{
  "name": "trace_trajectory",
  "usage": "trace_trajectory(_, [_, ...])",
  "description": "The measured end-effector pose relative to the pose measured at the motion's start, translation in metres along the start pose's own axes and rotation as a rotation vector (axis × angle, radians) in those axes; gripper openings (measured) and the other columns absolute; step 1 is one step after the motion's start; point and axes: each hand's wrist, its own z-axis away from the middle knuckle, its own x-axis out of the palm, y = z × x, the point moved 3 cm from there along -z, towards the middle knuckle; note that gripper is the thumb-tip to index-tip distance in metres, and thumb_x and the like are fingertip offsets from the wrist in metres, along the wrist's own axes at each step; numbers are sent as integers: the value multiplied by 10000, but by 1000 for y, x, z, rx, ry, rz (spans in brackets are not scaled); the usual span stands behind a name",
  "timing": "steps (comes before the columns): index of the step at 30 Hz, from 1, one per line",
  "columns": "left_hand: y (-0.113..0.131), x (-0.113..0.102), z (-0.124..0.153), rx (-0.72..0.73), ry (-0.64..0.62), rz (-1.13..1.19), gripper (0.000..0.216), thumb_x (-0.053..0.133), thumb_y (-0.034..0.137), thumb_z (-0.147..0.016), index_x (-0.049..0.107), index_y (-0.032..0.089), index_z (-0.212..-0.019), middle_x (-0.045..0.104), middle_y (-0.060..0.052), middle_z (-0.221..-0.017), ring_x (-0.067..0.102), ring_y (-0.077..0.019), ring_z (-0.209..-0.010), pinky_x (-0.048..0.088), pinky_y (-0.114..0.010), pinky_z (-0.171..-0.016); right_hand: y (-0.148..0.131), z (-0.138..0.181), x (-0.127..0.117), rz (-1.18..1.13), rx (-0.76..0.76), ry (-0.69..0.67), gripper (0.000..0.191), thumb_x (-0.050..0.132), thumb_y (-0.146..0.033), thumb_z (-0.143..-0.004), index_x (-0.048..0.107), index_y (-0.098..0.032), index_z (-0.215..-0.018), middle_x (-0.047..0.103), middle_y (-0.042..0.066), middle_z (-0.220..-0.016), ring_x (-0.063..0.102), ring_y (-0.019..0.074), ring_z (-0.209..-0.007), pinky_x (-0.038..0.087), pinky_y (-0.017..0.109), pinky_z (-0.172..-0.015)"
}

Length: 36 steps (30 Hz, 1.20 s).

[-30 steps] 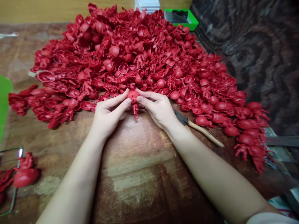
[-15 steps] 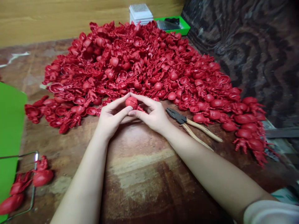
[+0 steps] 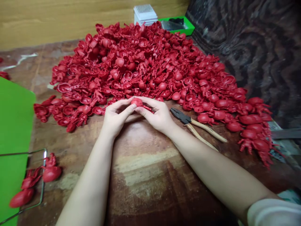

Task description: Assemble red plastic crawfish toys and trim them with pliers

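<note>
Between the fingertips of both hands sits a red plastic figure [image 3: 136, 102] with a rounded, egg-like body and a seam across it. My left hand [image 3: 116, 114] grips it from the left, thumb in front and fingers behind. From the other side my right hand [image 3: 158, 113] pinches it too, and thin red limbs show beneath those fingers. Much of the figure is hidden by the fingers. Just beyond the hands rises a large pile of red plastic parts [image 3: 150, 59], some hollow shells and some joined figures. Pliers [image 3: 185, 119] with tan handles lie right of my right hand.
A green panel [image 3: 14, 125] and a bent metal wire frame [image 3: 43, 175] stand at the left, with red figures [image 3: 51, 173] beside them. At the back are a white stack [image 3: 145, 15] and a green tray [image 3: 188, 30]. A dark patterned board [image 3: 246, 47] borders the right.
The view has shifted slightly, so everything sits a little further right. Both hands still hold the red figure; its seam looks less widely gapped and it appears turned or pressed lower between the thumbs.
</note>
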Motion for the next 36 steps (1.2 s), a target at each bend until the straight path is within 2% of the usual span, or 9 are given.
trace_trajectory(4, [2, 4, 1, 28, -77, 21, 435, 902, 559, -761, 815, 253, -1056, 838, -68, -1020, 790, -230, -918, 647, -358, -873, 1, 0, 1, 61, 32, 30, 496, 742, -614, -914, 776, -226, -1221, 820, 69, -1191, 761, 259, -1074, 583, 413, -1034])
trace_trajectory(8, [1, 2, 1, 54, -139, -25, 467, 835, 539, -852, 785, 290, -1244, 814, -66, -1168, 766, -225, -1050, 614, -341, -951, 1, 1, -1, 128, 46, 26, 553, 720, -673, -905, 748, -215, -1215, 814, 70, -1127, 742, 233, -947, 582, 378, -918])
trace_trajectory(10, [0, 2, 1, 36, -131, -7, 397, 847, 525, -842, 807, 269, -1143, 813, -57, -1090, 760, -201, -966, 610, -306, -886, -2, 2, -2, 204, -5, 19, 514, 680, -671, -938, 739, -205, -1148, 805, 72, -1072, 721, 221, -914, 557, 355, -888])
trace_trajectory(12, [-1, 3, 1, 9, -119, -3, 349, 845, 547, -834, 784, 252, -1009, 769, -28, -885, 697, -157, -732, 576, -269, -694, -6, 2, -2, 252, -51, -31, 478, 590, -667, -995, 719, -208, -1035, 786, 58, -963, 696, 205, -850, 533, 333, -848])
trace_trajectory(15, [2, 8, 3, 36, -139, -75, 416, 772, 653, -856, 668, 250, -871, 585, 27, -664, 485, -117, -522, 397, -260, -494, -8, 2, 0, 213, -53, -138, 493, 480, -668, -1044, 657, -227, -914, 740, 25, -850, 652, 182, -764, 513, 312, -799])
trace_trajectory(21, [13, 16, 8, 219, -167, -315, 690, 530, 842, -894, 494, 220, -598, 441, 13, -596, 388, -144, -567, 330, -321, -556, -5, 2, 2, 72, -27, -259, 466, 530, -679, -1019, 613, -227, -941, 669, 8, -862, 603, 176, -781, 485, 300, -735])
trace_trajectory(25, [14, 15, 9, 144, -184, -257, 746, 582, 859, -846, 430, 211, -508, 363, 24, -531, 311, -122, -512, 251, -320, -507, -5, 4, 4, 34, -2, -394, 456, 595, -683, -984, 615, -228, -971, 664, 1, -866, 592, 176, -776, 495, 302, -734])
trace_trajectory(29, [12, 16, 8, 56, -201, -215, 734, 653, 814, -826, 425, 212, -475, 352, 29, -496, 292, -109, -485, 227, -317, -484, -4, 3, 3, 64, -4, -372, 513, 573, -734, -968, 630, -224, -975, 682, 19, -902, 613, 198, -864, 512, 320, -804])
trace_trajectory(36, [9, 8, 6, 77, 73, -153, 617, 638, 610, -924, 350, 238, -524, 323, 39, -497, 272, -116, -464, 244, -329, -469, -1, 0, 1, -41, 120, -281, 550, 480, -774, -984, 588, -237, -949, 589, -10, -838, 581, 155, -738, 506, 286, -711])
